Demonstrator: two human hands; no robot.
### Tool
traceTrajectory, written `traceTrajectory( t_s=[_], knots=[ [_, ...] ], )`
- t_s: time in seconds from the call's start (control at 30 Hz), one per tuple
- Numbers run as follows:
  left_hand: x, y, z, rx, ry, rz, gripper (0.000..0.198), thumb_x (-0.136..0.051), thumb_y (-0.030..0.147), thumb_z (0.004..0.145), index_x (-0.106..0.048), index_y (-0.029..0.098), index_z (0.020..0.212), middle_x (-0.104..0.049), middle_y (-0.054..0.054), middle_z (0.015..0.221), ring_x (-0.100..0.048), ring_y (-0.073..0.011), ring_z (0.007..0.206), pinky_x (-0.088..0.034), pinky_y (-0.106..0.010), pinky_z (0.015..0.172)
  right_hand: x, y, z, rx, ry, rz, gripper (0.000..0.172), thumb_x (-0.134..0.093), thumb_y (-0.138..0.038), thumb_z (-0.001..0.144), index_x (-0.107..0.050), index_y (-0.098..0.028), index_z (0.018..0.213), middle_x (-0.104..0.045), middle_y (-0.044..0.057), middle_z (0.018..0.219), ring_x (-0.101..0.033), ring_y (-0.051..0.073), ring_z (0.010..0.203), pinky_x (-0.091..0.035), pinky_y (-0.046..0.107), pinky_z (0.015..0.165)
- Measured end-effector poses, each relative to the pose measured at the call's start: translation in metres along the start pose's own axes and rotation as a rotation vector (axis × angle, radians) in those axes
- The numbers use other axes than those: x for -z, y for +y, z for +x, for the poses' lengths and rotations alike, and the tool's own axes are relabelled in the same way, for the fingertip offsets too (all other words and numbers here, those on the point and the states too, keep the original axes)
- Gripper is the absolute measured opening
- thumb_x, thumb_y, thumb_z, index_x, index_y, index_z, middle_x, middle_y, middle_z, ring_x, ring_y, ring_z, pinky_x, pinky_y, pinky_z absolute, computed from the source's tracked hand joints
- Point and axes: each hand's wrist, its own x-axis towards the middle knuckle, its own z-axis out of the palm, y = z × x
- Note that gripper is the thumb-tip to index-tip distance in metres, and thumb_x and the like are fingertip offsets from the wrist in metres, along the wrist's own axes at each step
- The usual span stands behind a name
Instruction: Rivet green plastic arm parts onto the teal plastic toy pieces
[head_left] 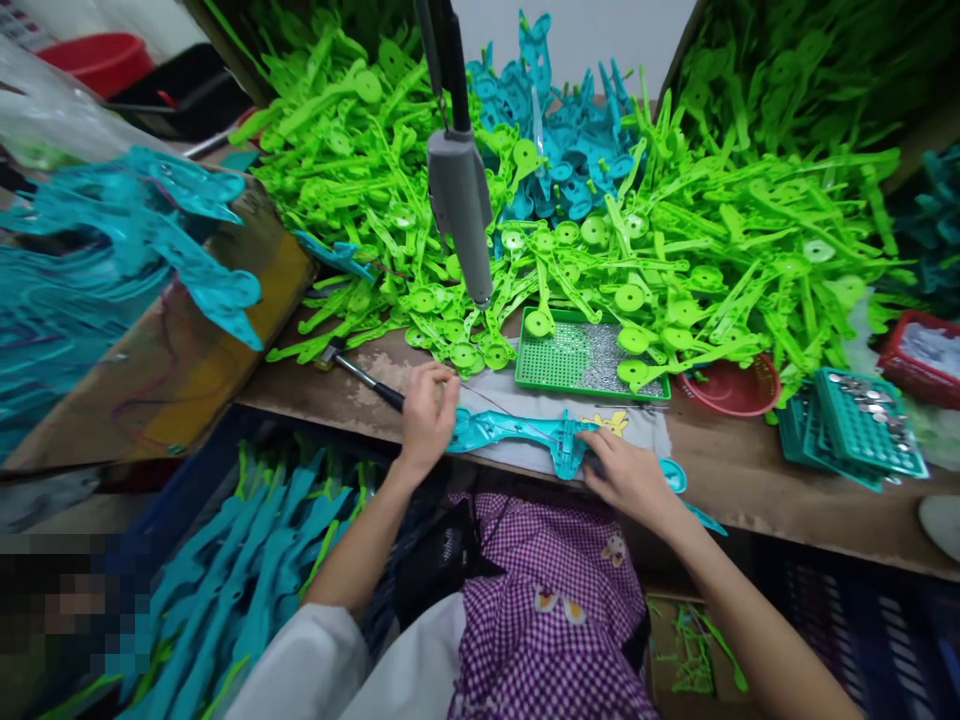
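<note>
A long turquoise plastic part [517, 430] lies across a pale cloth at the table's front edge. My left hand [429, 415] is closed at the part's left end, fingertips together where a thin dark wire [491, 397] runs to the right over the part. Exactly what lies between those fingertips is partly hidden. My right hand [626, 475] grips the crosspiece near the part's right side with bent fingers. Beyond that hand a round turquoise end [673, 476] sticks out. Above the table hangs a grey power screwdriver [461, 210], its tip pointing down, apart from both hands.
Heaped bright green plastic parts [750, 240] cover the back. A green tray [562, 360] of small metal pieces sits ahead, with a red bowl [739, 385] and teal trays [870, 420] rightward. A hammer [364, 372] lies left, near a carton [247, 250] bearing turquoise parts.
</note>
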Motion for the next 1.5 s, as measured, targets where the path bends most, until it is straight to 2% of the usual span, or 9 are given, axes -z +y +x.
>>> traceTrajectory(
  t_s=[0.2, 0.33, 0.47, 0.6, 0.8, 1.03, 1.1, 1.33, 1.5],
  knots=[
    [0.046, -0.047, -0.017, 0.112, 0.208, 0.226, 0.015, -0.054, 0.031, 0.089, -0.055, 0.017, 0.083, -0.057, -0.007, 0.092, -0.055, -0.0209, 0.097, -0.045, -0.035, 0.087, 0.013, 0.005, -0.013, 0.008, 0.029, 0.158, 0.039, -0.051, -0.043, 0.089, -0.052, -0.023, 0.123, -0.055, 0.010, 0.122, -0.061, 0.022, 0.099, -0.050, 0.033, 0.076],
    [0.045, -0.056, -0.032, 0.183, 0.202, 0.177, 0.016, -0.056, 0.031, 0.088, -0.056, 0.017, 0.082, -0.058, -0.006, 0.089, -0.056, -0.0183, 0.090, -0.047, -0.031, 0.080, 0.013, 0.002, -0.033, -0.036, 0.304, 0.196, 0.043, -0.056, -0.045, 0.087, -0.052, -0.022, 0.123, -0.054, 0.012, 0.124, -0.055, 0.025, 0.112, -0.046, 0.040, 0.091],
    [0.040, -0.055, -0.032, 0.235, 0.196, 0.128, 0.017, -0.056, 0.032, 0.087, -0.056, 0.017, 0.080, -0.059, -0.006, 0.089, -0.057, -0.0178, 0.090, -0.048, -0.033, 0.082, -0.005, -0.009, -0.039, -0.037, 0.301, 0.015, 0.019, -0.050, -0.033, 0.093, -0.062, -0.021, 0.099, -0.065, 0.009, 0.107, -0.059, 0.024, 0.097, -0.040, 0.043, 0.089],
    [0.042, -0.050, -0.032, 0.064, 0.167, 0.151, 0.009, -0.058, 0.025, 0.086, -0.055, 0.018, 0.083, -0.063, -0.008, 0.102, -0.061, -0.0199, 0.099, -0.049, -0.038, 0.089, -0.004, -0.011, -0.030, -0.131, 0.330, 0.216, 0.020, -0.043, -0.032, 0.095, -0.060, -0.021, 0.091, -0.066, 0.008, 0.095, -0.060, 0.021, 0.092, -0.043, 0.035, 0.083],
    [0.031, -0.045, -0.028, -0.364, -0.134, 0.120, 0.005, -0.052, 0.017, 0.088, -0.049, 0.022, 0.088, -0.068, -0.007, 0.102, -0.062, -0.0198, 0.110, -0.052, -0.039, 0.090, 0.016, -0.004, 0.022, -0.350, 0.243, 0.312, 0.028, -0.037, -0.041, 0.096, -0.057, -0.022, 0.097, -0.068, 0.005, 0.082, -0.062, 0.020, 0.070, -0.039, 0.028, 0.061],
    [0.056, -0.071, -0.002, -0.055, 0.145, 0.243, 0.017, -0.043, 0.033, 0.094, -0.050, 0.019, 0.087, -0.064, -0.009, 0.088, -0.064, -0.0185, 0.086, -0.052, -0.034, 0.076, -0.013, 0.001, 0.038, -0.336, 0.322, 0.025, 0.042, -0.028, -0.046, 0.098, -0.061, -0.019, 0.092, -0.069, 0.008, 0.086, -0.060, 0.019, 0.068, -0.033, 0.029, 0.059],
    [0.065, -0.084, 0.001, -0.089, 0.070, 0.271, 0.019, -0.044, 0.035, 0.093, -0.053, 0.019, 0.091, -0.064, -0.010, 0.091, -0.063, -0.0193, 0.089, -0.052, -0.034, 0.078, -0.019, 0.003, 0.032, -0.310, 0.314, -0.032, 0.045, -0.027, -0.047, 0.098, -0.061, -0.019, 0.090, -0.068, 0.008, 0.086, -0.059, 0.018, 0.067, -0.032, 0.029, 0.058],
    [0.078, -0.107, 0.009, -0.436, -0.625, 0.263, 0.021, -0.046, 0.031, 0.094, -0.063, 0.027, 0.107, -0.067, -0.008, 0.097, -0.062, -0.0148, 0.076, -0.047, -0.029, 0.068, -0.025, 0.034, 0.005, -0.382, 0.273, -0.173, 0.041, -0.032, -0.048, 0.097, -0.061, -0.020, 0.091, -0.069, 0.006, 0.086, -0.058, 0.018, 0.065, -0.028, 0.028, 0.053],
    [0.078, -0.083, 0.009, -0.609, -0.668, 0.331, 0.017, -0.046, 0.027, 0.096, -0.062, 0.024, 0.101, -0.068, -0.005, 0.094, -0.060, -0.0139, 0.072, -0.041, -0.029, 0.062, -0.021, 0.044, -0.011, -0.292, 0.300, -0.164, 0.041, -0.031, -0.047, 0.097, -0.061, -0.020, 0.092, -0.069, 0.007, 0.090, -0.062, 0.020, 0.071, -0.035, 0.030, 0.059]
  ],
)
